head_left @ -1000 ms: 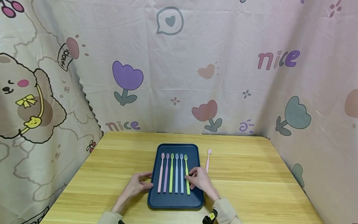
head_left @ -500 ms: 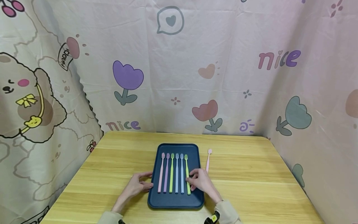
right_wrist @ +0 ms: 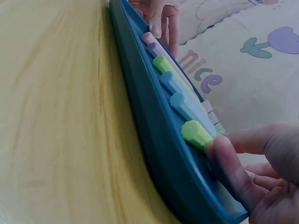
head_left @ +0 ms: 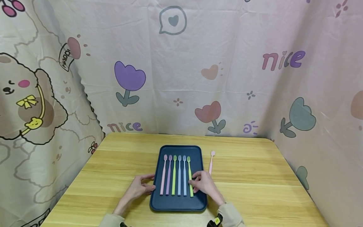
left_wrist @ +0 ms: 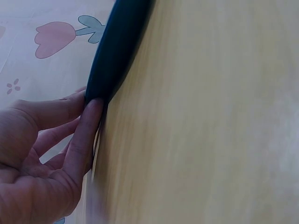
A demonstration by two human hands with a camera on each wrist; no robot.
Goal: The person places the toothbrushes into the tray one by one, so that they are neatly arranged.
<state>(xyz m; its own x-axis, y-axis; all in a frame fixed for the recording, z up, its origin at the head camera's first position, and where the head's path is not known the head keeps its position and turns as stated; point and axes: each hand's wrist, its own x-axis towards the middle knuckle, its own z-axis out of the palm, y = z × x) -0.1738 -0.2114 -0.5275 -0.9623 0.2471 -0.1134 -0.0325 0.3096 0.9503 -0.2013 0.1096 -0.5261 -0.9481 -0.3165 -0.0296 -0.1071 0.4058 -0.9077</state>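
Observation:
A dark blue tray (head_left: pixel 175 204) lies on the wooden table with several toothbrushes in a row, bristle ends away from me. From the left they are a pink toothbrush (head_left: pixel 163 179), a purple toothbrush (head_left: pixel 168 179), a green toothbrush (head_left: pixel 173 181), two blue toothbrushes (head_left: pixel 179 179) and a yellow-green toothbrush (head_left: pixel 190 176). My right hand (head_left: pixel 204 183) pinches the handle of that last one between thumb and fingers; the right wrist view shows its handle end (right_wrist: pixel 196 134) at the thumb. My left hand (head_left: pixel 137 188) holds the tray's left edge, thumb and fingers at the rim (left_wrist: pixel 100 79).
Another pink toothbrush (head_left: pixel 211 162) lies on the table (head_left: pixel 255 176) to the right of the tray, its lower end hidden behind my right hand. A printed curtain (head_left: pixel 181 78) hangs behind the table and along both sides.
My right hand has shifted very slightly toward me along the yellow-green toothbrush, its fingers still at the handle. The left hand, the tray and the other toothbrushes stay put.

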